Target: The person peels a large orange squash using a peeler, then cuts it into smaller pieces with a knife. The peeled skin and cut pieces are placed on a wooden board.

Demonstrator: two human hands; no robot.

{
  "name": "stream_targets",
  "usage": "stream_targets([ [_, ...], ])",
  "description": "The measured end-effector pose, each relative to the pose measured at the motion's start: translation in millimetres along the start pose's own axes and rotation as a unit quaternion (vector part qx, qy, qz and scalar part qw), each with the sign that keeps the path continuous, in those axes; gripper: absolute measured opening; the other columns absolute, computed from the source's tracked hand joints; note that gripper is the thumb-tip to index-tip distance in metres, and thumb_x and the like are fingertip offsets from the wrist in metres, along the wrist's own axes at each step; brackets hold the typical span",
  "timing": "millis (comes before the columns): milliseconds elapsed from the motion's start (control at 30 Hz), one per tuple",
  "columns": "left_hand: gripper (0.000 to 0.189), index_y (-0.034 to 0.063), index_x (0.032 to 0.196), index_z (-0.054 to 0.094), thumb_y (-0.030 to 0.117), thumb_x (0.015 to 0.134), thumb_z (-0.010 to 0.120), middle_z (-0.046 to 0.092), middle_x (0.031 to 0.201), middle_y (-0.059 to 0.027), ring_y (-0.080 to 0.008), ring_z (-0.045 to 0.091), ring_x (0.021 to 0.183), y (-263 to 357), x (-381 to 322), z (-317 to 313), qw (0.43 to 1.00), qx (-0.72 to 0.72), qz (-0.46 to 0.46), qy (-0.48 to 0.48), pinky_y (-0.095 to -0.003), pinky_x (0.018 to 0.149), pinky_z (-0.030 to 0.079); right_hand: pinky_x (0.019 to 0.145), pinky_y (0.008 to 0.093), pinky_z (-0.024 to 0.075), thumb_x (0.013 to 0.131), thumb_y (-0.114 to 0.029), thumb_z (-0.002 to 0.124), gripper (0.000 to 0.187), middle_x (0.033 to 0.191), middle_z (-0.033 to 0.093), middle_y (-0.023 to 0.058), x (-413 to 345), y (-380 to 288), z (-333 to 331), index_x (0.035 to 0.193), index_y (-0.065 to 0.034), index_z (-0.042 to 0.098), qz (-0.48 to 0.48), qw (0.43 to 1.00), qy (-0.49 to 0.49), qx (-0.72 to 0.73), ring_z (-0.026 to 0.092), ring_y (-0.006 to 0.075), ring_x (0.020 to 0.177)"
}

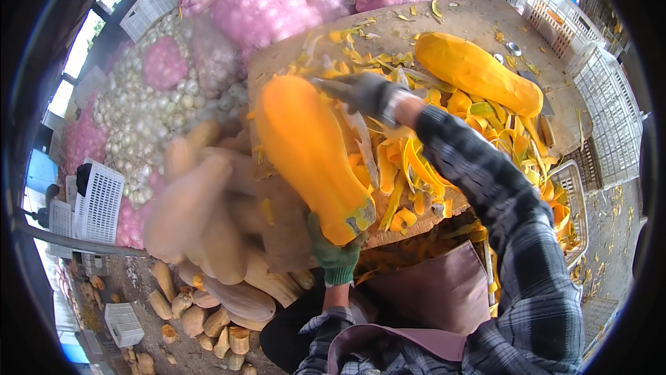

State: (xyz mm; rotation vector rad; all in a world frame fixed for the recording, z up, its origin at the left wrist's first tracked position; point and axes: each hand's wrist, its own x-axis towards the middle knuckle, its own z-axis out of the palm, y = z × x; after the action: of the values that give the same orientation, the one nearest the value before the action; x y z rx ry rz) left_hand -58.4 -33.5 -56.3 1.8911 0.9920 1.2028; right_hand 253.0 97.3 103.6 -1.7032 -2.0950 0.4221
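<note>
A long peeled orange squash [307, 151] slants across the left part of the wooden board [291, 250]. My left hand [335, 252], in a green glove, grips its near end, where some greenish skin remains. My right hand [364, 95], in a grey glove, is blurred just right of the squash's far end. It is closed on a dark tool, probably a peeler or knife, whose tip points left; its exact kind cannot be told. A second peeled squash [478, 73] lies at the board's far right. Curled orange peelings [411, 161] lie between and under both squashes.
Unpeeled squashes [239, 219] are heaped at the left, against the board. Beyond are loose white onions [151, 115] and pink net sacks [265, 5]. White plastic crates [609, 115] stand along the right; a basket [577, 208] holds peelings. A dark flat blade [536, 89] lies near the second squash.
</note>
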Motion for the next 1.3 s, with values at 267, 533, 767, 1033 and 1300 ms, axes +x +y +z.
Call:
stream_targets([
  [267, 0.126, -0.0026, 0.159, 0.024, 0.05, 0.069, 0.096, 0.042, 0.154, -0.0194, -0.0329, 0.05, 0.138, 16, 2, 2, 0.999, -0.004, -0.046, 0.002, -0.0428, 0.113, 0.045, 0.09, 0.0476, 0.0529, 0.107, -0.05, 0.044, 0.05, 0.108, 0.073, 0.0228, -100, -60, 62, 0.125, -0.0087, 0.064, 0.187, 0.938, 0.023, 0.291, 0.069, 0.0421, 0.101],
  [533, 0.121, -0.0035, 0.148, 0.034, 0.056, 0.063, 0.097, 0.051, 0.138, -0.0162, -0.0289, 0.056, 0.126, 19, 4, 11, 0.995, -0.07, -0.044, 0.052, -0.0405, 0.103, 0.049, 0.073, 0.0298, 0.0556, 0.106, -0.043, 0.059, 0.05, 0.099, 0.075, 0.0096, -191, -71, 33, 0.143, -0.0109, 0.062, 0.268, 0.831, 0.035, 0.486, 0.069, 0.0134, 0.084],
  [767, 0.123, -0.0007, 0.156, 0.028, 0.045, 0.066, 0.098, 0.043, 0.15, -0.017, -0.032, 0.049, 0.136, 4, 1, 6, 0.998, 0.031, 0.019, 0.055, -0.0435, 0.11, 0.045, 0.101, 0.0451, 0.0501, 0.104, -0.058, 0.037, 0.061, 0.125, 0.069, 0.0235, 0, -10, 26, 0.134, -0.0129, 0.065, 0.183, 0.942, 0.06, 0.274, 0.064, 0.0432, 0.117],
  [1033, 0.119, 0.0007, 0.153, 0.032, 0.037, 0.063, 0.101, 0.049, 0.144, -0.0151, -0.0291, 0.054, 0.131, 27, 5, 11, 0.997, -0.022, -0.063, 0.043, -0.0421, 0.107, 0.049, 0.098, 0.0421, 0.0532, 0.106, -0.051, 0.047, 0.054, 0.117, 0.073, 0.0222, -172, -94, 50, 0.139, -0.0114, 0.061, 0.239, 0.909, -0.062, 0.336, 0.07, 0.0397, 0.108],
  [1300, 0.115, 0.001, 0.15, 0.033, 0.046, 0.066, 0.098, 0.054, 0.137, -0.0143, -0.0273, 0.058, 0.125, 29, 10, 11, 0.997, -0.061, -0.051, 0.015, -0.0391, 0.103, 0.051, 0.065, 0.0253, 0.0526, 0.107, -0.045, 0.054, 0.048, 0.089, 0.069, -0.0001, -180, -74, 14, 0.146, -0.018, 0.06, 0.243, 0.851, -0.001, 0.467, 0.063, 0.009, 0.072],
])
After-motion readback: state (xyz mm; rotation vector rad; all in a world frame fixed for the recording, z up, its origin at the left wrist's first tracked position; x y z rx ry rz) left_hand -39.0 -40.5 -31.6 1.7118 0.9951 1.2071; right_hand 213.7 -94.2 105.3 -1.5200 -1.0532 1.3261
